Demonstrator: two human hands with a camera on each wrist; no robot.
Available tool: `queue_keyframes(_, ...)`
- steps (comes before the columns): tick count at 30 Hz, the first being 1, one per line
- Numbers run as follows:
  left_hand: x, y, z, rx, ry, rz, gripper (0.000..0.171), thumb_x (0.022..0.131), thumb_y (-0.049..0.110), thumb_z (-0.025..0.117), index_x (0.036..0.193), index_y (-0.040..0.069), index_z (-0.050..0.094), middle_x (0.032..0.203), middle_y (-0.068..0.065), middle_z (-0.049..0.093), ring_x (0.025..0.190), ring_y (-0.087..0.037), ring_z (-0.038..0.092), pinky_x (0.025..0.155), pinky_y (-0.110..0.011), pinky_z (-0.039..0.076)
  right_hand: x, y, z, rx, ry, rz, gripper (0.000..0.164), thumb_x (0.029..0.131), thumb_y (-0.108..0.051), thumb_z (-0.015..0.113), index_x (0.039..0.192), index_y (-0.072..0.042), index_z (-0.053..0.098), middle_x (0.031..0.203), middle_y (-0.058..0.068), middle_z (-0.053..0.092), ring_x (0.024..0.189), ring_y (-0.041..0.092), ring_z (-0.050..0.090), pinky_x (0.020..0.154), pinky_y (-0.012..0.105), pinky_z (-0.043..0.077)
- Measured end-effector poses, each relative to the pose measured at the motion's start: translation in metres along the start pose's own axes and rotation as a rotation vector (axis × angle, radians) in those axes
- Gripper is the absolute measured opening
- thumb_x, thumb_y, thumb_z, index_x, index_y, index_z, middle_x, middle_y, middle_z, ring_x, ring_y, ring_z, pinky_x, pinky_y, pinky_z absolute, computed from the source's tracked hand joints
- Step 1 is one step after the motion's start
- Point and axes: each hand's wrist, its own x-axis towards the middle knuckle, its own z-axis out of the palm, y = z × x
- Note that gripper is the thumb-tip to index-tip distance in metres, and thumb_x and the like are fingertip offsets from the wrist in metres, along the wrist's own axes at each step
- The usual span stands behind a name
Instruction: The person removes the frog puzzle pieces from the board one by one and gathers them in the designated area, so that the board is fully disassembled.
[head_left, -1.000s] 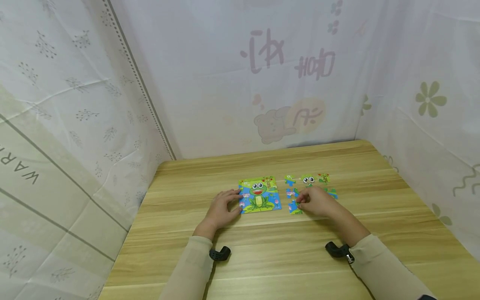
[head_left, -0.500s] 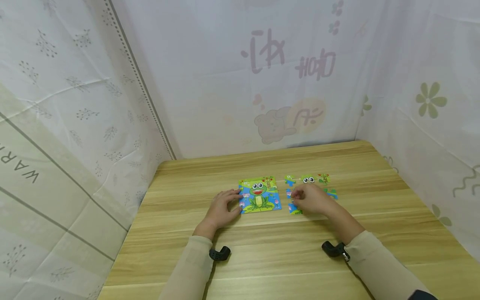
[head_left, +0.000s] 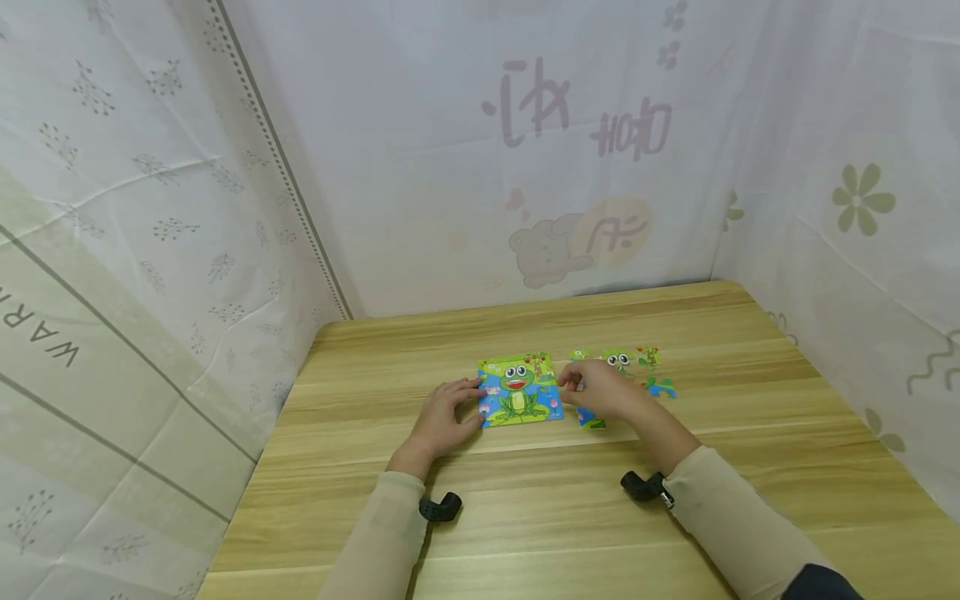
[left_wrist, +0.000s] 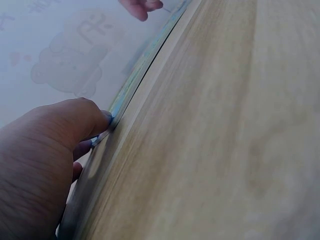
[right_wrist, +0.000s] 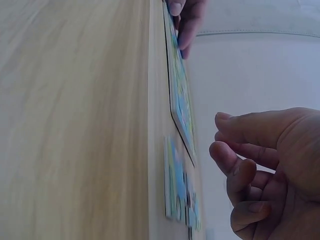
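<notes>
A square frog puzzle board (head_left: 517,404) lies flat on the table. My left hand (head_left: 444,421) rests at its left side, thumb and fingertips touching the edge; in the left wrist view the thumb of that hand (left_wrist: 75,117) lies along the board's edge. My right hand (head_left: 603,388) hovers just right of the board, over loose frog jigsaw pieces (head_left: 591,420), covering some of them. In the right wrist view the right hand (right_wrist: 272,165) has loosely bent fingers, thumb and index tips apart, with nothing between them.
Other jigsaw pieces lie to the right: one with the frog's eyes (head_left: 618,360), one with a red-dotted tree (head_left: 648,357) and a blue-green one (head_left: 662,387). The wooden table (head_left: 525,517) ends at a printed curtain (head_left: 420,208) behind and at both sides.
My right hand has moved left across the loose pieces toward the board, uncovering pieces on its right. My left hand stays at the board's left edge.
</notes>
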Motion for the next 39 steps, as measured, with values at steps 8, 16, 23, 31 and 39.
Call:
queue_keyframes(8, -0.001, 0.001, -0.001, -0.009, 0.009, 0.004, 0.042, 0.096, 0.027, 0.076, 0.137, 0.017, 0.070, 0.157, 0.002, 0.053, 0.149, -0.024, 0.042, 0.127, -0.052, 0.022, 0.011, -0.013, 0.012, 0.045, -0.034, 0.004, 0.026, 0.097, -0.017, 0.078, 0.120, -0.009, 0.072, 0.093, -0.001, 0.065, 0.073, 0.018, 0.060, 0.064, 0.033, 0.052)
queue_keyframes(16, 0.000, -0.001, -0.001, -0.003, 0.001, -0.009, 0.042, 0.097, 0.029, 0.075, 0.138, 0.019, 0.070, 0.157, 0.003, 0.052, 0.149, -0.023, 0.041, 0.128, -0.050, 0.021, 0.031, -0.028, 0.027, -0.021, -0.068, -0.064, 0.026, 0.097, -0.019, 0.078, 0.121, -0.011, 0.073, 0.090, -0.006, 0.065, 0.074, 0.016, 0.060, 0.068, 0.033, 0.053)
queue_keyframes(23, 0.001, -0.001, 0.001, -0.013, 0.027, 0.023, 0.041, 0.096, 0.028, 0.076, 0.136, 0.017, 0.071, 0.155, 0.001, 0.055, 0.147, -0.026, 0.044, 0.126, -0.055, 0.024, 0.039, -0.038, 0.035, -0.038, -0.082, -0.053, 0.029, 0.094, -0.021, 0.081, 0.121, -0.012, 0.074, 0.090, -0.005, 0.065, 0.073, 0.015, 0.059, 0.069, 0.032, 0.053)
queue_keyframes(31, 0.002, -0.002, 0.001, -0.008, 0.005, -0.001, 0.042, 0.097, 0.029, 0.076, 0.137, 0.018, 0.070, 0.157, 0.003, 0.053, 0.149, -0.023, 0.042, 0.128, -0.051, 0.022, 0.045, -0.039, 0.045, 0.011, -0.111, -0.014, 0.030, 0.090, -0.015, 0.084, 0.118, -0.010, 0.074, 0.084, 0.000, 0.063, 0.070, 0.015, 0.057, 0.064, 0.029, 0.051)
queue_keyframes(39, 0.002, 0.001, 0.000, -0.005, -0.008, -0.020, 0.043, 0.098, 0.029, 0.075, 0.138, 0.017, 0.070, 0.158, 0.004, 0.051, 0.150, -0.023, 0.041, 0.128, -0.051, 0.021, 0.047, -0.042, 0.048, -0.023, -0.114, 0.031, 0.033, 0.089, -0.016, 0.086, 0.119, -0.009, 0.073, 0.081, 0.001, 0.062, 0.059, 0.013, 0.053, 0.054, 0.026, 0.047)
